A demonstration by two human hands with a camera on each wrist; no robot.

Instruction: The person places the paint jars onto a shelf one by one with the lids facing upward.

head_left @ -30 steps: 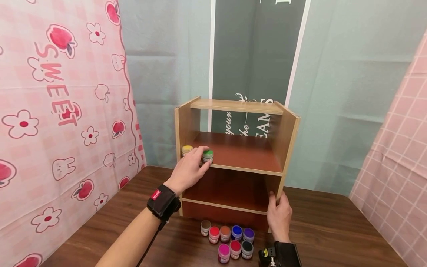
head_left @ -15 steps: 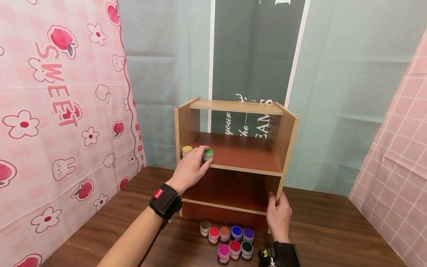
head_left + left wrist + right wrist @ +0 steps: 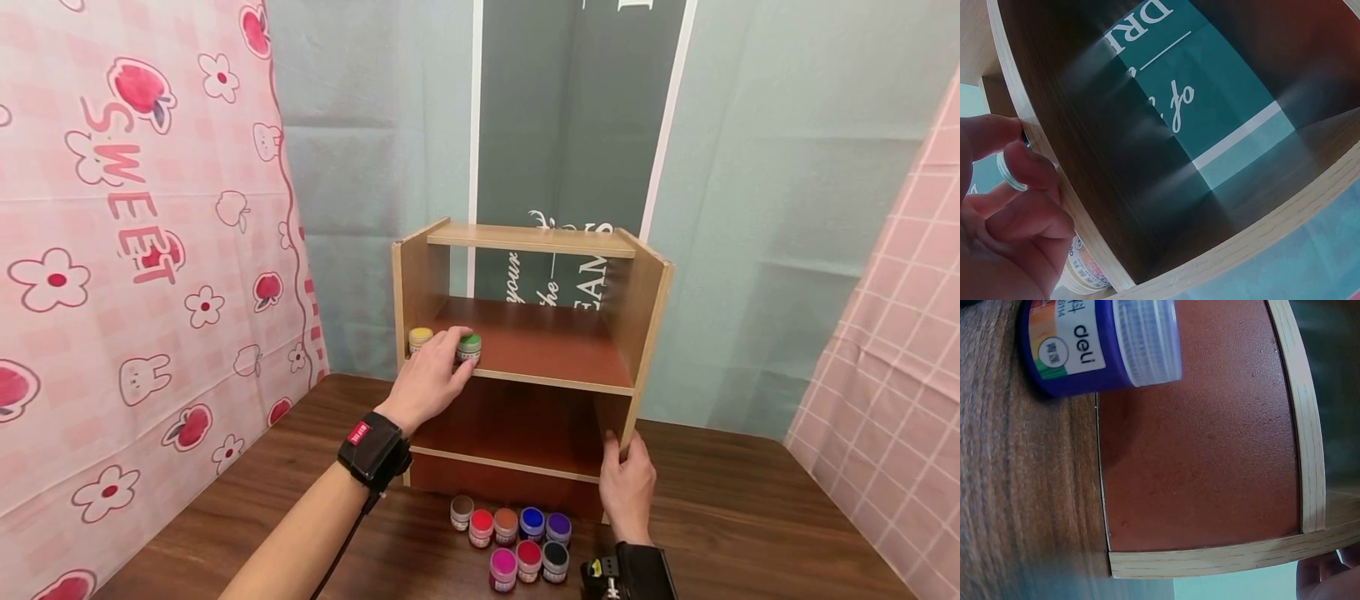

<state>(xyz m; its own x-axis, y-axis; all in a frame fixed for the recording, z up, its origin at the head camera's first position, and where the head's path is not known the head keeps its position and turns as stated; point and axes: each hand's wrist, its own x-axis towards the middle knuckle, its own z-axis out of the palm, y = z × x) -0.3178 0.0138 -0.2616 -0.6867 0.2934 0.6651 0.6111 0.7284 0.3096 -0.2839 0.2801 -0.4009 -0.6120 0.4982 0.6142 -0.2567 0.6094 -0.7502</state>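
Observation:
My left hand [image 3: 431,371] is at the upper shelf's front edge, its fingers and thumb round a green-lidded paint jar [image 3: 468,347]. Just left of it, a yellow-lidded paint jar [image 3: 421,338] stands by the left side panel, partly hidden by the hand. In the left wrist view the curled fingers [image 3: 1032,215] are beside the shelf board, with a labelled jar [image 3: 1085,272] below them. My right hand [image 3: 628,483] grips the right side panel of the wooden shelf unit [image 3: 647,333], thumb on the inner side. The right wrist view catches only part of that hand [image 3: 1329,575].
Several paint jars with brown, red, blue, purple, magenta and black lids stand before the unit, among them a purple jar [image 3: 558,528] and a magenta jar [image 3: 503,570]. The lower shelf [image 3: 517,425] lies under the upper one. Pink cloth [image 3: 150,292] hangs left of the wooden table [image 3: 712,517].

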